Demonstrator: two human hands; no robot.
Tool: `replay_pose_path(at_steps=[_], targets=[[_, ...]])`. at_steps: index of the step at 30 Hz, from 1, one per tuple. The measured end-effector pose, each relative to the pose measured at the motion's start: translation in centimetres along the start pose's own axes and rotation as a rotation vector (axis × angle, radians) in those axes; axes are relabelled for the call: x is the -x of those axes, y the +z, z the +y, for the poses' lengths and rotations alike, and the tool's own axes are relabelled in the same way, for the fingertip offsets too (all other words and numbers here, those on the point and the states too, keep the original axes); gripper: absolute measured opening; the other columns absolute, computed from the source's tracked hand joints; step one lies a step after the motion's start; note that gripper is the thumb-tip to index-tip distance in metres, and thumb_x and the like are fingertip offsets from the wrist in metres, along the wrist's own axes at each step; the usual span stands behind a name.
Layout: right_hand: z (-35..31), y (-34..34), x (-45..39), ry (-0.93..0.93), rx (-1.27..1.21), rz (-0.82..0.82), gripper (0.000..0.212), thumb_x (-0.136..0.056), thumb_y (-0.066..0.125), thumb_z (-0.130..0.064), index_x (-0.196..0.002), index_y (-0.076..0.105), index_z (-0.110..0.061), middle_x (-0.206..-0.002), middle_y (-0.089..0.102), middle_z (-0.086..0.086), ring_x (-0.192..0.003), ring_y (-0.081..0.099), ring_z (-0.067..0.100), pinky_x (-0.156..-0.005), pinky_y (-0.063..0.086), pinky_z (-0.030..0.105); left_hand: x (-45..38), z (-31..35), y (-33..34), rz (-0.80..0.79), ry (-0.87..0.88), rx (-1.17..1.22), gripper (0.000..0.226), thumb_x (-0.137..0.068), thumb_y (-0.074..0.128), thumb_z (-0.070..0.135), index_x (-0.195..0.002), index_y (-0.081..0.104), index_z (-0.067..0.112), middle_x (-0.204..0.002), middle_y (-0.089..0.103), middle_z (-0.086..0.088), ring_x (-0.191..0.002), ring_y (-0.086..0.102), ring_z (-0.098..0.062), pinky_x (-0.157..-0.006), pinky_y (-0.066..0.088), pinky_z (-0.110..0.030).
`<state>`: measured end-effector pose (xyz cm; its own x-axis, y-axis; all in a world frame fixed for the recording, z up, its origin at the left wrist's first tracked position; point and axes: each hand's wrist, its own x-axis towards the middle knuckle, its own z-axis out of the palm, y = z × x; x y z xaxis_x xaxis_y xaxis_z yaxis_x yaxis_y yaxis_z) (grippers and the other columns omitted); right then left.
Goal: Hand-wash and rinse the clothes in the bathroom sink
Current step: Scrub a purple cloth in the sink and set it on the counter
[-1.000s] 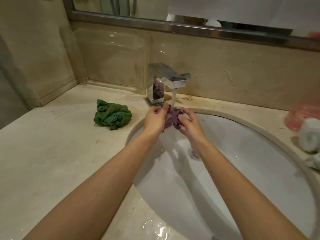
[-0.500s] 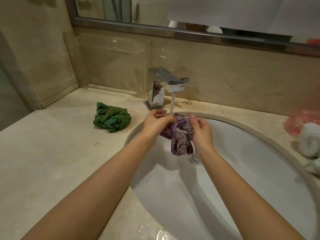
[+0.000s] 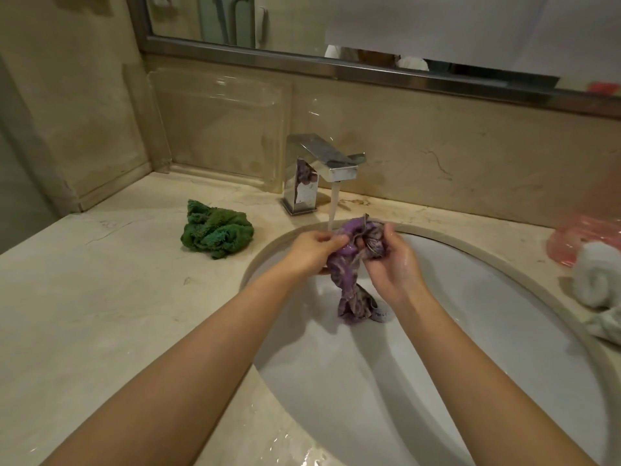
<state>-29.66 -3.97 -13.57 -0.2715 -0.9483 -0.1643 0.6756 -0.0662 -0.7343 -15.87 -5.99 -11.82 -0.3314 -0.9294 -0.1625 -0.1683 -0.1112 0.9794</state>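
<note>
A wet purple patterned cloth (image 3: pixel 349 280) hangs over the white sink (image 3: pixel 470 331), its lower end dangling near the drain (image 3: pixel 381 313). My left hand (image 3: pixel 312 252) grips its upper left part, and my right hand (image 3: pixel 391 260) grips the bunched upper right part. The chrome faucet (image 3: pixel 322 169) runs a stream of water (image 3: pixel 333 206) that falls just left of the cloth's top, behind my left hand. A crumpled green cloth (image 3: pixel 216 234) lies on the counter left of the sink.
The beige marble counter (image 3: pixel 100 314) surrounds the sink and is wet at its front edge. At the right edge sit a pink plastic item (image 3: pixel 584 237) and white rolled cloths (image 3: pixel 601 280). A mirror (image 3: pixel 369 28) runs along the back wall.
The cloth was bunched tight under the stream a second ago. My hands have since moved apart and lower, and the cloth now hangs stretched down toward the drain.
</note>
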Motion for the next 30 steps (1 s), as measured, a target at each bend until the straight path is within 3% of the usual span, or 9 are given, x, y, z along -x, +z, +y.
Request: replay_pose_path(at_steps=[3, 6, 9, 13, 15, 21, 24, 28, 30], targets=[[0.1, -0.2, 0.0, 0.026, 0.235, -0.064, 0.044, -0.082, 0.061, -0.024, -0.119, 0.055, -0.002, -0.111, 0.065, 0.014, -0.104, 0.06, 0.028, -0.085, 0.047, 0.034, -0.3, 0.3, 0.0, 0.142, 0.045, 0.013, 0.036, -0.102, 0.044, 0.033, -0.124, 0.059, 0.008, -0.106, 0.069, -0.014, -0.095, 0.067, -0.026, -0.083, 0.056, -0.036], [0.9, -0.4, 0.6, 0.232, 0.488, -0.078, 0.053, -0.079, 0.064, -0.047, -0.116, 0.055, -0.009, -0.112, 0.063, 0.012, -0.109, 0.058, 0.029, -0.092, 0.047, 0.04, -0.2, 0.4, -0.2, 0.185, 0.016, 0.117, 0.039, -0.104, 0.034, 0.041, -0.099, 0.065, 0.017, -0.094, 0.069, -0.011, -0.083, 0.065, -0.02, -0.077, 0.05, -0.031], [1.3, 0.0, 1.3, 0.356, 0.588, -0.144, 0.06, -0.08, 0.06, -0.06, -0.109, 0.06, -0.007, -0.098, 0.068, 0.009, -0.1, 0.063, 0.026, -0.086, 0.051, 0.039, -0.3, 0.5, -0.2, 0.203, -0.055, 0.206, 0.045, -0.105, 0.031, 0.039, -0.113, 0.064, 0.009, -0.095, 0.07, -0.013, -0.087, 0.066, -0.023, -0.073, 0.048, -0.028], [1.8, 0.9, 1.4, 0.059, 0.592, -0.061, 0.021, -0.088, 0.067, -0.024, -0.104, 0.068, -0.01, -0.094, 0.072, 0.008, -0.089, 0.067, 0.021, -0.072, 0.053, 0.027, 0.0, 0.6, 0.1, 0.108, -0.083, 0.17, 0.072, -0.084, 0.057, 0.065, -0.127, 0.059, 0.007, -0.117, 0.068, -0.012, -0.106, 0.065, -0.025, -0.098, 0.048, -0.037], [1.9, 0.7, 1.1, -0.069, 0.623, 0.025, 0.008, -0.092, 0.063, -0.014, -0.097, 0.069, -0.012, -0.095, 0.072, 0.01, -0.09, 0.068, 0.023, -0.075, 0.054, 0.029, -0.1, 0.2, 0.1, 0.112, -0.086, 0.14, 0.095, -0.066, 0.082, 0.053, -0.135, 0.04, 0.001, -0.124, 0.063, -0.012, -0.11, 0.063, -0.026, -0.1, 0.049, -0.042], [1.9, 0.6, 0.7, -0.191, 0.652, 0.034, 0.01, -0.095, 0.059, -0.012, -0.091, 0.069, -0.014, -0.089, 0.071, 0.007, -0.081, 0.066, 0.019, -0.072, 0.053, 0.03, -0.9, -0.3, -0.2, 0.214, -0.047, 0.073, 0.008, -0.096, 0.057, 0.012, -0.101, 0.058, 0.006, -0.078, 0.061, -0.006, -0.073, 0.061, -0.021, -0.072, 0.054, -0.036], [2.1, 0.7, 0.3, -0.221, 0.68, 0.085, 0.016, -0.096, 0.057, -0.012, -0.085, 0.067, -0.016, -0.084, 0.069, 0.004, -0.08, 0.064, 0.02, -0.071, 0.052, 0.033, -1.3, -0.5, -0.5, 0.289, -0.022, 0.193, 0.02, -0.098, 0.055, 0.012, -0.078, 0.058, 0.014, -0.074, 0.062, -0.005, -0.077, 0.059, -0.022, -0.088, 0.052, -0.043], [2.0, 0.1, -0.1, -0.181, 0.696, 0.236, 0.018, -0.097, 0.056, -0.018, -0.083, 0.066, -0.019, -0.092, 0.069, 0.005, -0.092, 0.065, 0.026, -0.09, 0.054, 0.045, -1.4, 0.0, -0.7, 0.387, 0.024, 0.426, 0.02, -0.101, 0.049, 0.017, -0.084, 0.059, 0.015, -0.088, 0.067, -0.009, -0.089, 0.064, -0.026, -0.088, 0.054, -0.042], [2.0, -0.2, -0.1, -0.115, 0.756, 0.222, 0.012, -0.096, 0.058, -0.025, -0.101, 0.063, -0.015, -0.101, 0.066, 0.005, -0.096, 0.063, 0.023, -0.093, 0.052, 0.042, -1.4, 0.0, -0.9, 0.402, 0.035, 0.545, 0.02, -0.103, 0.045, 0.019, -0.089, 0.059, 0.016, -0.093, 0.067, -0.009, -0.095, 0.065, -0.026, -0.092, 0.054, -0.041]])
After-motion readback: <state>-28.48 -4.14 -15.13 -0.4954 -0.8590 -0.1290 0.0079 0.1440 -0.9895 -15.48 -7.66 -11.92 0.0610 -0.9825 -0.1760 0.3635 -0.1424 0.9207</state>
